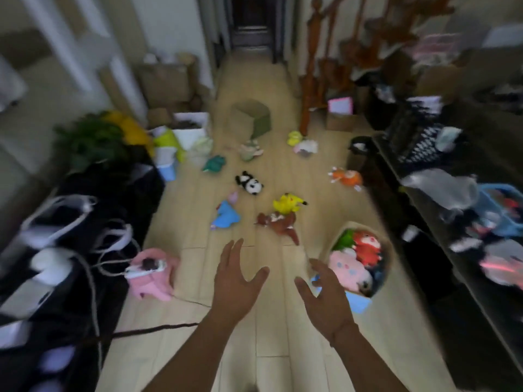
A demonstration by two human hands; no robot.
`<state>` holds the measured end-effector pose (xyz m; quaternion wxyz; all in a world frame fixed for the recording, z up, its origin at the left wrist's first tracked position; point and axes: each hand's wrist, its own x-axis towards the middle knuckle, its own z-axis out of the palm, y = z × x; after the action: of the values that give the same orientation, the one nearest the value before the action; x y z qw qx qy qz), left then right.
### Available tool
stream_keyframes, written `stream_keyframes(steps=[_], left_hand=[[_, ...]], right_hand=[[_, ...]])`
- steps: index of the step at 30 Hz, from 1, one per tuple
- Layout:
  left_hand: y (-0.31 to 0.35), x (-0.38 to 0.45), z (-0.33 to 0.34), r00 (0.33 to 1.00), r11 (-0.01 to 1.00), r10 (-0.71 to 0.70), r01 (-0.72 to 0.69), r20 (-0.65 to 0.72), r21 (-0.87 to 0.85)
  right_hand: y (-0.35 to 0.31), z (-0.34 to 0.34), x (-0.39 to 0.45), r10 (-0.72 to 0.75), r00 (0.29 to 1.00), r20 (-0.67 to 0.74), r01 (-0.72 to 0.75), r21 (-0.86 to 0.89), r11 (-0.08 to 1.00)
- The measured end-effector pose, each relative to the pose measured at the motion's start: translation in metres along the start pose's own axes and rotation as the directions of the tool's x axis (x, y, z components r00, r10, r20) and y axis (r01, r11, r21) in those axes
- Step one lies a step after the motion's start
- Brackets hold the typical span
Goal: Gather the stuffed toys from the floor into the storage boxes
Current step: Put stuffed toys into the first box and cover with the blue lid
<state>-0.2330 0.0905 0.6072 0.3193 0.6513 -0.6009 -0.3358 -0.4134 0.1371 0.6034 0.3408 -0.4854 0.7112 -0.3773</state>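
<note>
Stuffed toys lie scattered on the wooden floor: a brown toy (pixel 281 223), a yellow toy (pixel 288 203), a blue toy (pixel 226 216), a panda (pixel 250 182), an orange toy (pixel 346 176), a teal toy (pixel 214 163) and more farther off. A storage box (pixel 389 251) at the right holds pink, red and green toys. A pink toy (pixel 151 274) lies at the left. My left hand (pixel 236 281) and my right hand (pixel 325 295) are stretched forward above the floor, fingers spread, holding nothing.
A cardboard box (pixel 252 117) stands open farther down the floor. Dark furniture with bags and cables (pixel 70 250) lines the left. A cluttered dark shelf (pixel 452 222) runs along the right. A wooden coat stand (pixel 311 80) rises at the back right.
</note>
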Motion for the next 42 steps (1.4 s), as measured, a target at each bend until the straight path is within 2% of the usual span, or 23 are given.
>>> stream_keyframes(steps=[4, 8, 15, 19, 23, 31, 34, 39, 42], left_hand=[[-0.026, -0.014, -0.044, 0.976, 0.991, -0.133, 0.13, -0.172, -0.032], [-0.051, -0.026, -0.069, 0.924, 0.97, -0.244, 0.228, -0.295, -0.087], [-0.1, 0.01, -0.1, 0.833, 0.922, -0.384, 0.322, -0.397, -0.217], [-0.123, 0.073, -0.12, 0.821, 0.897, -0.429, 0.341, -0.376, -0.279], [-0.139, 0.15, -0.143, 0.857, 0.898, -0.42, 0.345, -0.298, -0.274], [-0.153, 0.303, -0.169, 0.926, 0.931, -0.347, 0.322, -0.146, -0.175], [-0.168, 0.366, -0.166, 0.941, 0.941, -0.332, 0.325, -0.072, -0.09], [-0.206, 0.484, -0.145, 0.92, 0.921, -0.389, 0.386, -0.051, -0.057], [-0.233, 0.556, -0.124, 0.867, 0.872, -0.489, 0.483, -0.094, -0.079]], right_hand=[[-0.019, 0.036, 0.013, -0.052, 0.973, 0.226, 0.052, 0.002, 0.999], [-0.035, 0.073, 0.028, -0.094, 0.921, 0.378, 0.106, -0.011, 0.994], [-0.07, 0.164, 0.071, -0.089, 0.858, 0.506, 0.133, -0.052, 0.99], [-0.098, 0.22, 0.112, -0.077, 0.852, 0.518, 0.135, -0.075, 0.988], [-0.128, 0.263, 0.162, -0.05, 0.855, 0.517, 0.112, -0.089, 0.99], [-0.158, 0.307, 0.282, 0.029, 0.891, 0.454, 0.013, -0.09, 0.996], [-0.155, 0.325, 0.343, 0.083, 0.888, 0.452, -0.032, -0.12, 0.992], [-0.137, 0.37, 0.468, 0.122, 0.875, 0.469, -0.048, -0.166, 0.985], [-0.116, 0.411, 0.545, 0.184, 0.848, 0.497, -0.104, -0.183, 0.978]])
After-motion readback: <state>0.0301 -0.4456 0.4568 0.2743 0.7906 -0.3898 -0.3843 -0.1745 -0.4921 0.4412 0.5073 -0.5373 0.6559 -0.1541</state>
